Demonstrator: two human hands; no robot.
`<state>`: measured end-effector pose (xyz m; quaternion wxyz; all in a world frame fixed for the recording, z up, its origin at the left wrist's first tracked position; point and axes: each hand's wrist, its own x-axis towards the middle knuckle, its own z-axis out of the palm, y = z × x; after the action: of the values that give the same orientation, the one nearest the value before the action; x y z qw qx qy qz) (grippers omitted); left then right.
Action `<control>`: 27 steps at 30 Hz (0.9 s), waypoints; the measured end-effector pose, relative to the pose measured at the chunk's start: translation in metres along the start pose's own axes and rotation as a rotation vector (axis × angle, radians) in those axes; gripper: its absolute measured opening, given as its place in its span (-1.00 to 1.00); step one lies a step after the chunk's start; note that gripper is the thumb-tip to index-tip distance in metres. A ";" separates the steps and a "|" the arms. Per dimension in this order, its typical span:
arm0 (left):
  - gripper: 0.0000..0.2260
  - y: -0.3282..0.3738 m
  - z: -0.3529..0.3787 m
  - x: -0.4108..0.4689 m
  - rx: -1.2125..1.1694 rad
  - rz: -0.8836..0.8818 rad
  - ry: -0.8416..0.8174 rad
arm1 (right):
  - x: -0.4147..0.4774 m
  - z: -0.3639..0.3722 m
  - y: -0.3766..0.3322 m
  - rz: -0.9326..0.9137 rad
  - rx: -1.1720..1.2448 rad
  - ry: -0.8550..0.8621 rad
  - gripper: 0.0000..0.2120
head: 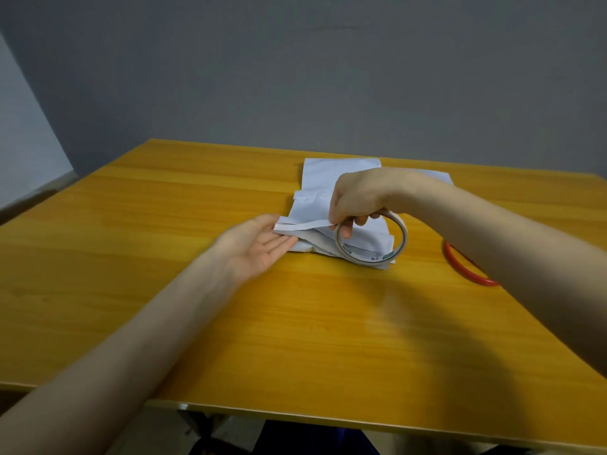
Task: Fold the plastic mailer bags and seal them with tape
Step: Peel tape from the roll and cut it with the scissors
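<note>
White plastic mailer bags (328,178) lie in a loose pile on the yellow wooden table (230,307), at its far middle. My right hand (356,198) grips a roll of tape (372,244) held upright over the nearest folded bag (368,236). A strip of tape (300,225) runs from the roll leftward to my left hand (259,247). That hand lies palm up with straight fingers, its fingertips touching the strip's free end and the folded bag's left edge.
A red ring (460,264) lies on the table right of the bags, partly hidden by my right forearm. A grey wall stands behind the table. The table's near edge runs along the bottom of the view.
</note>
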<state>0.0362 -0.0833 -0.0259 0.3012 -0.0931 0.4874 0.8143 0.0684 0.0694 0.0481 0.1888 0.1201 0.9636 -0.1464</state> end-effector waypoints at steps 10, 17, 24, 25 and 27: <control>-0.93 -0.015 0.017 -0.005 -0.078 -0.070 0.043 | 0.003 0.002 -0.001 -0.010 -0.073 0.001 -0.75; -0.92 -0.018 0.021 -0.002 -0.076 -0.035 0.090 | 0.001 0.002 0.003 0.003 -0.071 -0.047 -0.76; -0.94 -0.020 0.021 -0.003 -0.064 -0.013 0.092 | -0.005 -0.001 0.010 0.001 0.046 -0.123 -0.75; -0.95 -0.020 0.022 -0.003 -0.064 -0.015 0.091 | -0.006 -0.002 0.011 0.001 0.056 -0.128 -0.75; -0.95 -0.019 0.021 -0.003 -0.063 -0.018 0.094 | -0.009 -0.003 0.013 0.003 0.101 -0.148 -0.74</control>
<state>0.0530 -0.0598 -0.0280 0.2821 -0.1448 0.4743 0.8212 0.0790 0.0811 0.0509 0.2532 0.1199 0.9383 -0.2028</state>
